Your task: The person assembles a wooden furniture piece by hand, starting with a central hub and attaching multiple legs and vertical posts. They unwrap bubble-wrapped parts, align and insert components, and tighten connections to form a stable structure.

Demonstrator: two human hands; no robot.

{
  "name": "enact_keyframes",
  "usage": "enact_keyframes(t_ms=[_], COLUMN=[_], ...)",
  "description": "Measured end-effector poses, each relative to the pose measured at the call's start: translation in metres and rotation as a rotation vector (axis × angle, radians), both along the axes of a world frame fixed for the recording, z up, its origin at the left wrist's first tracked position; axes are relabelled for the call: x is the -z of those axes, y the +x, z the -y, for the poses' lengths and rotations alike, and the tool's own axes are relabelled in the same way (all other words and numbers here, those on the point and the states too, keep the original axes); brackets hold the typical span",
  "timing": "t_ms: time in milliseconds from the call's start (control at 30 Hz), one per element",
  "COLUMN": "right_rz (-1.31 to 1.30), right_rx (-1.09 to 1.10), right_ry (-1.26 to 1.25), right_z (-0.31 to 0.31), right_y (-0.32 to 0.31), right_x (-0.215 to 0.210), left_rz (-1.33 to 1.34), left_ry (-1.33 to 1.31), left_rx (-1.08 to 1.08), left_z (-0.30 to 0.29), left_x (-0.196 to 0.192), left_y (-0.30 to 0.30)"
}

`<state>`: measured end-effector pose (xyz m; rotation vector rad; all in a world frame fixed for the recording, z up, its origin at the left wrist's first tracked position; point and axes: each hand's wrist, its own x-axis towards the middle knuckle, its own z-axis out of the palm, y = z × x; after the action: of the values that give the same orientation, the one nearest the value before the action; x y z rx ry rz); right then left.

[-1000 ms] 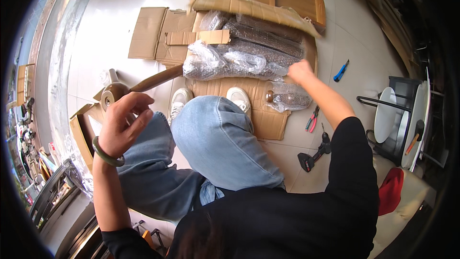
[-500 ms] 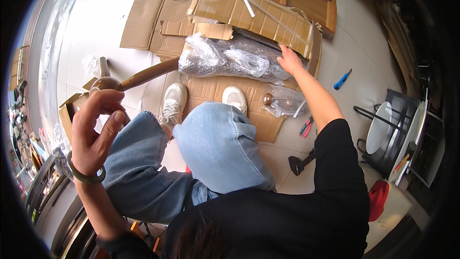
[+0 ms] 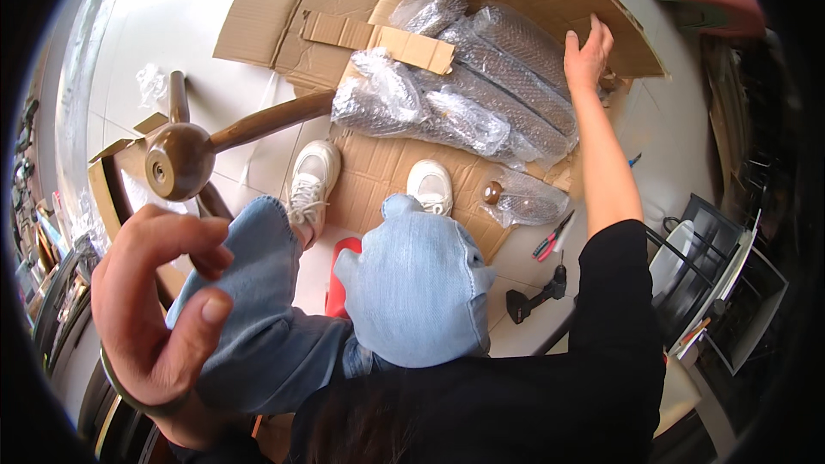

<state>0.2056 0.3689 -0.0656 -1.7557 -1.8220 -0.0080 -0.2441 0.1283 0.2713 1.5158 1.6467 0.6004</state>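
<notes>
Beyond the outstretched right hand, fingers lay flat on the cardboard flap, gripping nothing; bubble-wrapped parts sat just left of it. Left hand hung loose and empty. Unpacking looked underway; lifting the flap seemed next. Wrapped contents unreadable.

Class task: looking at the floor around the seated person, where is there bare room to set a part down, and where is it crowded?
Bare white floor lies left of the flattened cardboard, above the wooden leg. Crowded: the bubble-wrapped parts cover the cardboard ahead of the shoes, and pliers and a drill lie at right.
</notes>
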Motion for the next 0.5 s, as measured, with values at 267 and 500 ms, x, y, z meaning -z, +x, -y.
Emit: enact_keyframes(t_ms=[267,500], right_rz=[0.120,-0.115], right_rx=[-0.214,-0.422], right_ry=[-0.586,-1.120], right_z=[-0.007,-0.047], right_y=[-0.046,-0.063], right_x=[0.041,0.082], left_rz=[-0.040,-0.098], left_ry=[0.024,-0.008], left_rx=[-0.044,0.137], left_z=[-0.004,-0.019], left_x=[0.007,0.010], left_y=[-0.003,-0.003])
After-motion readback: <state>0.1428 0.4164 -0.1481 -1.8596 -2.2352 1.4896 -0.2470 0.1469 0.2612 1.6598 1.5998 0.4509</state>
